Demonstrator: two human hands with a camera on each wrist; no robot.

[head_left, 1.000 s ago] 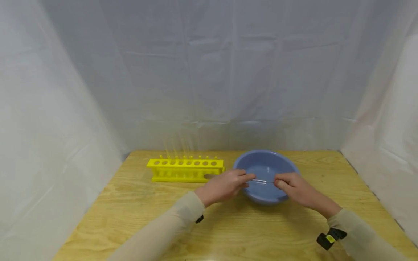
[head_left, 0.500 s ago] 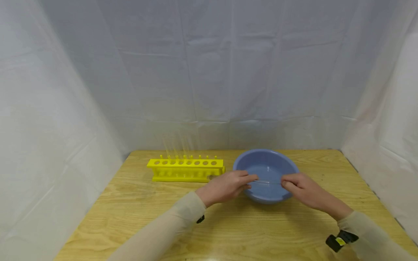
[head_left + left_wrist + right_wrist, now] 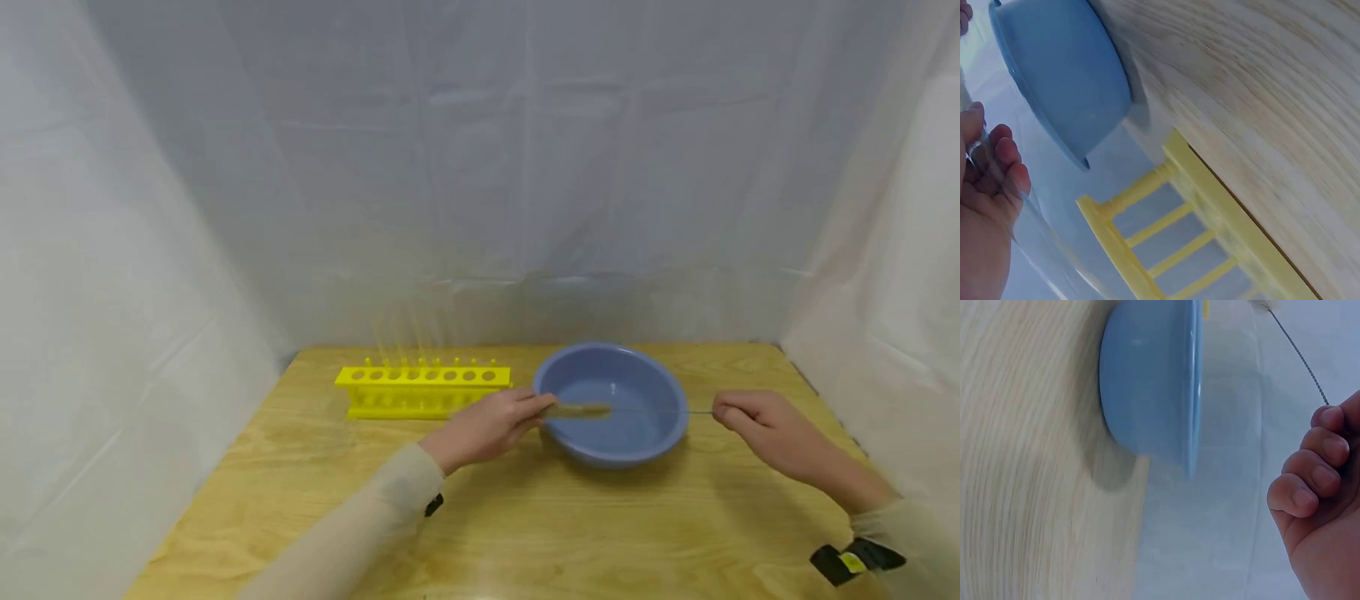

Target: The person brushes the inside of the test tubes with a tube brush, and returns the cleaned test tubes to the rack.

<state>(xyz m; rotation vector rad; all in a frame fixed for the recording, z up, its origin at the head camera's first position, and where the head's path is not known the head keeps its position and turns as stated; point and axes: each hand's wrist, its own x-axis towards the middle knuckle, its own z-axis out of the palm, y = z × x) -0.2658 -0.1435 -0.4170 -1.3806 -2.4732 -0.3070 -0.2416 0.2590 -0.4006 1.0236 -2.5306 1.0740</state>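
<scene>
My left hand [image 3: 491,423] grips a clear glass test tube [image 3: 1054,250], which runs back past the palm in the left wrist view. My right hand [image 3: 772,429], fingers curled, pinches the twisted wire handle of a test tube brush [image 3: 581,411]. The brush lies level across the blue basin [image 3: 611,454], above its opening. Its tan bristle head is right at the left fingertips, at the tube's mouth end. In the right wrist view the wire [image 3: 1300,355] slants up from my fingertips toward the bristles at the top edge.
Left of the basin stands a yellow test tube rack [image 3: 423,377] with several clear tubes [image 3: 420,333] upright at its back. The wooden table [image 3: 562,533] meets a white sheet [image 3: 480,183] behind and on both sides.
My right hand has moved to the right, drawing the brush along, so its bristle head now shows outside the left hand. My left hand has shifted slightly left.
</scene>
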